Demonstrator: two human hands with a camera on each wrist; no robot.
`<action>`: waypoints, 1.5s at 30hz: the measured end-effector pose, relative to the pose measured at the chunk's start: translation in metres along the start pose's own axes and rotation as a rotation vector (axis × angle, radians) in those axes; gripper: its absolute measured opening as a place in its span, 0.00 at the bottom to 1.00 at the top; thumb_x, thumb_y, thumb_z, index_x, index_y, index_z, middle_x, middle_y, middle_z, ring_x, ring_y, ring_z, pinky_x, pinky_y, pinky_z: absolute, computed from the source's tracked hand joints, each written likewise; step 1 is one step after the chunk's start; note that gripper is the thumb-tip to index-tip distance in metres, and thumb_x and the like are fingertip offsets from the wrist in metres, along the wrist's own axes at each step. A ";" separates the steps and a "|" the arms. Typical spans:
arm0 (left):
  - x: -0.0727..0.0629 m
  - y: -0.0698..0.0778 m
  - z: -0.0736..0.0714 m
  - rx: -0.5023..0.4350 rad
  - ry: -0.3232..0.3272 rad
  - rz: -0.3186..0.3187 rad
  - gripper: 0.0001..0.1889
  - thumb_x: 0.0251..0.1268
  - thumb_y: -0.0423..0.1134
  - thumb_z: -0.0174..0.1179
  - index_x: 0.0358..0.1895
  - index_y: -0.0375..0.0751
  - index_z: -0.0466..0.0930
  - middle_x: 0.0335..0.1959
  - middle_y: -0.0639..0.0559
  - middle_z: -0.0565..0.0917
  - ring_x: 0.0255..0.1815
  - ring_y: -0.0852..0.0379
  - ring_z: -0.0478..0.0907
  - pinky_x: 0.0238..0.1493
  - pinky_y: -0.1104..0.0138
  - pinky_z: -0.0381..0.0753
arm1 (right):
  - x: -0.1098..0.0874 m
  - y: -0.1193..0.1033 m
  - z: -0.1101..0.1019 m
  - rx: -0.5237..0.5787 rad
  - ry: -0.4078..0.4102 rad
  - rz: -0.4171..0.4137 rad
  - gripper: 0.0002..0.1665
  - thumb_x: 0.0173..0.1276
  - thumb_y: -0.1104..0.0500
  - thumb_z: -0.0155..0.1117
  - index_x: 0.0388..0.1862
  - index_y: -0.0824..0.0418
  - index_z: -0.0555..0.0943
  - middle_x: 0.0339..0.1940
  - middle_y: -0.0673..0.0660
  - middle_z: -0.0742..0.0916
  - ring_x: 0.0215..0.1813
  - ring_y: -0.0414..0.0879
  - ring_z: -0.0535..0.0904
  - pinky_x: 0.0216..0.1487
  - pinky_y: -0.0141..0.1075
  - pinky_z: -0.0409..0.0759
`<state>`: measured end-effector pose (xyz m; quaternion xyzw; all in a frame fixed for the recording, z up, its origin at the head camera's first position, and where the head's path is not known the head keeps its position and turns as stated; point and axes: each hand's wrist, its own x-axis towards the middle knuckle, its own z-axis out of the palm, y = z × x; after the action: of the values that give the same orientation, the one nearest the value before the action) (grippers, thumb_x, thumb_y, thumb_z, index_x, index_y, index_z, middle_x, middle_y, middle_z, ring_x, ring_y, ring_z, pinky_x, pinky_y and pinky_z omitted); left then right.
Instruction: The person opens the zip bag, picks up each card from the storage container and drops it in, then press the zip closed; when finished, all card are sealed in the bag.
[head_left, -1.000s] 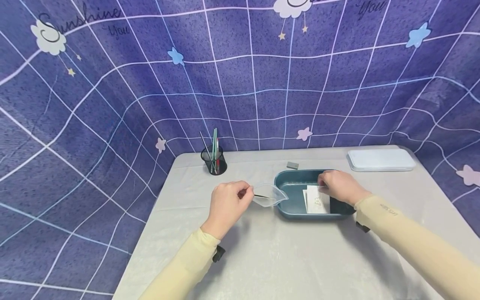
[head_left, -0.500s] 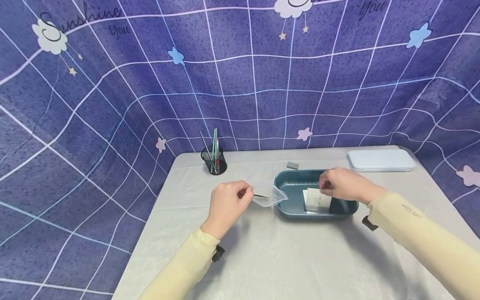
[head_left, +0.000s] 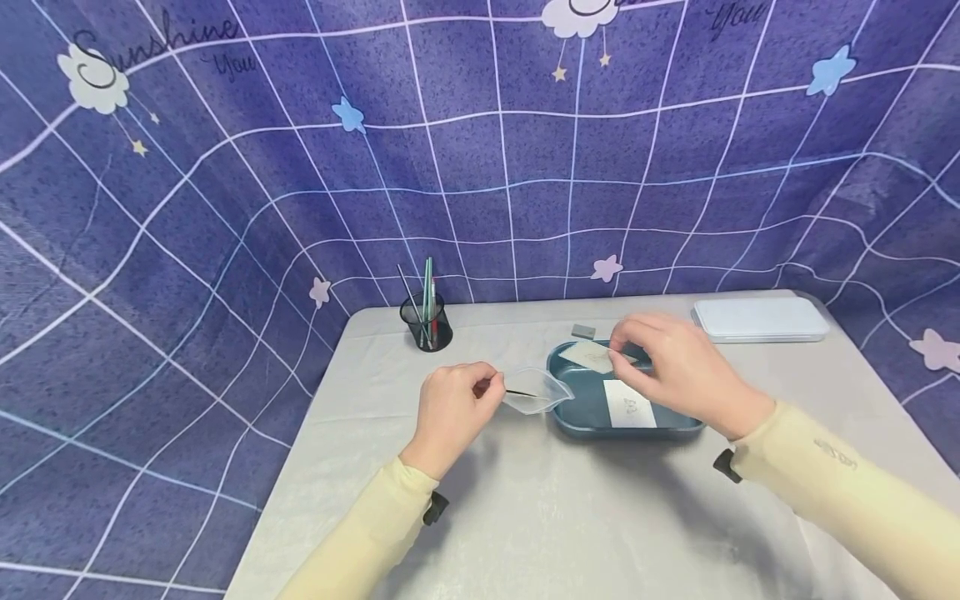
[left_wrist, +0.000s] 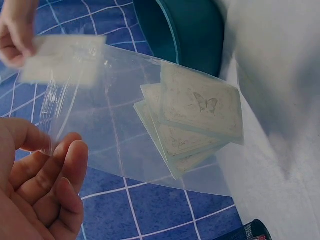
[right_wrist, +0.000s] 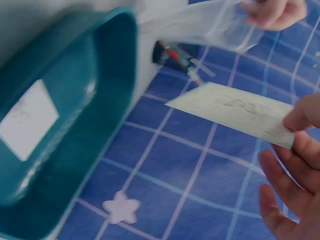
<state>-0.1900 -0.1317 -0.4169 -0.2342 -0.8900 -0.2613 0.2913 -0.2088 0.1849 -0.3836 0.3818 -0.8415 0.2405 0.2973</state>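
Note:
My left hand (head_left: 459, 410) pinches the rim of a clear plastic zip bag (head_left: 534, 390), whose mouth gapes toward the tray. Inside the bag, in the left wrist view, lie several cream paper cards (left_wrist: 202, 107); the top one has a butterfly print. My right hand (head_left: 678, 367) pinches one cream card (right_wrist: 240, 110) by its end, between thumb and fingers, above the teal tray (head_left: 581, 429). Another card (head_left: 630, 405) with a faint print lies flat on the tray's floor. From the left wrist, the held card appears close to the bag's opening.
Behind the tray lies a small grey eraser-like block (head_left: 583, 332). A black mesh pen cup (head_left: 427, 323) with pens and pencils stands at the back left. At the back right is a flat white case (head_left: 759, 320). A patterned blue curtain (head_left: 480, 167) surrounds the table.
My right hand has picked a card up from the tray and raised it leftward, toward the bag. One card stays on the tray floor. The left hand and bag have barely moved.

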 end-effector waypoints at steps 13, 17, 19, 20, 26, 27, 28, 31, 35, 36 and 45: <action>0.001 0.000 0.000 0.011 0.005 -0.002 0.08 0.62 0.37 0.64 0.27 0.51 0.89 0.20 0.64 0.84 0.20 0.66 0.78 0.26 0.64 0.75 | 0.012 -0.051 0.013 0.117 0.169 -0.200 0.02 0.65 0.59 0.61 0.34 0.54 0.81 0.37 0.46 0.85 0.40 0.43 0.82 0.46 0.39 0.79; 0.001 0.001 0.000 0.001 0.000 0.004 0.08 0.62 0.36 0.63 0.27 0.50 0.89 0.20 0.64 0.84 0.20 0.66 0.78 0.26 0.64 0.75 | 0.006 -0.048 0.029 0.106 0.111 -0.126 0.02 0.63 0.60 0.63 0.33 0.52 0.79 0.40 0.45 0.85 0.42 0.43 0.81 0.47 0.41 0.79; 0.001 0.001 0.000 -0.004 0.000 0.005 0.09 0.62 0.36 0.63 0.27 0.50 0.89 0.20 0.65 0.83 0.20 0.66 0.77 0.26 0.64 0.74 | 0.004 -0.046 0.037 0.099 0.068 -0.085 0.02 0.64 0.59 0.64 0.32 0.52 0.79 0.42 0.46 0.85 0.44 0.44 0.81 0.47 0.42 0.79; 0.001 0.001 0.000 -0.004 0.000 0.003 0.09 0.62 0.36 0.63 0.27 0.51 0.89 0.20 0.65 0.83 0.20 0.66 0.77 0.26 0.64 0.74 | 0.004 -0.045 0.040 0.093 0.048 -0.070 0.03 0.64 0.59 0.64 0.32 0.52 0.78 0.44 0.47 0.85 0.45 0.45 0.81 0.50 0.44 0.79; 0.000 0.001 0.000 -0.005 -0.002 0.001 0.08 0.61 0.37 0.64 0.27 0.50 0.90 0.21 0.65 0.84 0.20 0.67 0.78 0.26 0.65 0.75 | 0.009 -0.038 0.064 0.082 -0.011 -0.046 0.07 0.61 0.62 0.69 0.29 0.52 0.80 0.49 0.52 0.86 0.49 0.49 0.82 0.54 0.47 0.80; 0.000 0.001 0.001 -0.004 -0.004 0.002 0.07 0.61 0.37 0.64 0.27 0.50 0.90 0.21 0.64 0.85 0.20 0.67 0.78 0.26 0.65 0.75 | 0.010 -0.038 0.067 0.079 -0.023 -0.047 0.07 0.61 0.62 0.71 0.28 0.52 0.80 0.50 0.52 0.86 0.50 0.49 0.82 0.53 0.47 0.80; 0.000 0.001 0.001 -0.002 -0.005 0.004 0.07 0.61 0.37 0.64 0.28 0.50 0.90 0.21 0.64 0.85 0.20 0.67 0.78 0.26 0.65 0.76 | 0.011 -0.037 0.070 0.074 -0.035 -0.048 0.07 0.61 0.62 0.72 0.28 0.52 0.81 0.50 0.52 0.86 0.51 0.49 0.82 0.52 0.46 0.80; 0.000 0.000 0.002 0.004 -0.014 0.007 0.07 0.61 0.37 0.64 0.28 0.49 0.90 0.22 0.63 0.85 0.21 0.67 0.78 0.27 0.66 0.76 | 0.016 -0.037 0.079 0.051 -0.074 -0.053 0.06 0.61 0.62 0.75 0.28 0.52 0.85 0.50 0.53 0.87 0.53 0.51 0.82 0.55 0.46 0.80; -0.001 -0.001 0.003 0.006 -0.011 0.009 0.07 0.61 0.37 0.64 0.27 0.49 0.89 0.21 0.63 0.85 0.20 0.67 0.77 0.26 0.65 0.75 | 0.022 -0.038 0.086 0.020 -0.129 -0.058 0.05 0.59 0.63 0.77 0.30 0.53 0.90 0.50 0.54 0.88 0.54 0.52 0.83 0.57 0.46 0.79; 0.000 -0.001 0.003 0.004 -0.009 0.009 0.07 0.61 0.37 0.64 0.27 0.49 0.89 0.21 0.63 0.85 0.20 0.67 0.77 0.26 0.65 0.75 | 0.024 -0.038 0.087 0.011 -0.143 -0.060 0.05 0.59 0.63 0.78 0.30 0.53 0.90 0.50 0.54 0.88 0.54 0.53 0.83 0.58 0.46 0.78; 0.000 -0.001 0.004 0.010 -0.007 0.020 0.09 0.61 0.36 0.63 0.25 0.51 0.88 0.19 0.65 0.83 0.19 0.67 0.76 0.24 0.65 0.74 | 0.033 -0.037 0.097 -0.069 -0.198 -0.120 0.09 0.56 0.65 0.79 0.24 0.51 0.89 0.45 0.54 0.89 0.51 0.53 0.85 0.55 0.48 0.80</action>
<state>-0.1920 -0.1304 -0.4196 -0.2426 -0.8898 -0.2532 0.2920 -0.2278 0.0853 -0.4235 0.4427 -0.8502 0.1543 0.2397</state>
